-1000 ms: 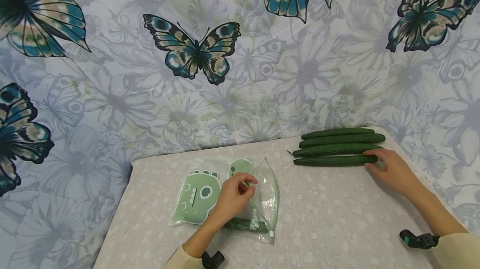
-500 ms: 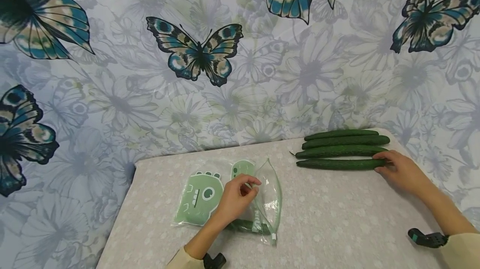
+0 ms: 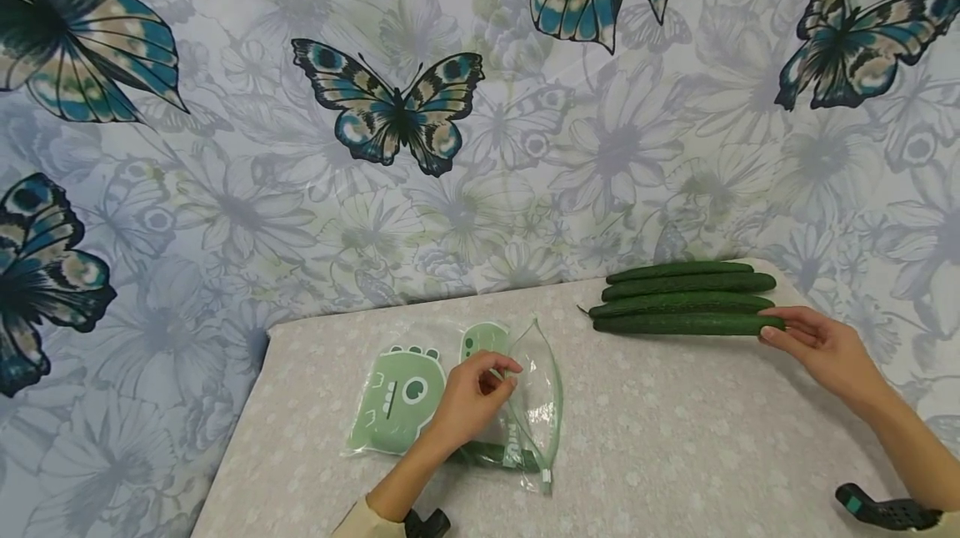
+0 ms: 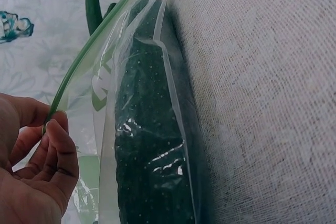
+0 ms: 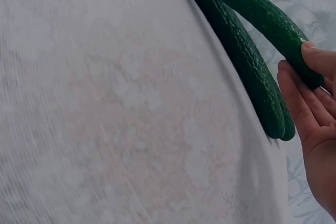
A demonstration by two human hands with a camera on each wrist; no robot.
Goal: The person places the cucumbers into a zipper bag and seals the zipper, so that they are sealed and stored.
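My left hand (image 3: pixel 474 396) pinches the green-edged mouth of a clear zip bag (image 3: pixel 542 392) printed with a green cartoon monster. In the left wrist view a cucumber (image 4: pixel 149 114) lies inside the bag, along its near side. Over at the right, my right hand (image 3: pixel 832 352) grips the right end of the nearest cucumber (image 3: pixel 682 324) between thumb and fingers. That end is raised off the table in the right wrist view, where the held cucumber (image 5: pixel 268 24) slants above the others. Its far end seems to stay low, near the other cucumbers.
Three more cucumbers (image 3: pixel 688 282) lie side by side behind the held one, near the table's back edge. A pale patterned cloth covers the table (image 3: pixel 645 438). Behind it hangs a butterfly-printed backdrop (image 3: pixel 525 146). A slider (image 3: pixel 546 477) sits at the near corner of the bag.
My right hand has shifted slightly right along the nearest cucumber to its tip and has lifted that end. The left hand keeps its hold on the bag's mouth.
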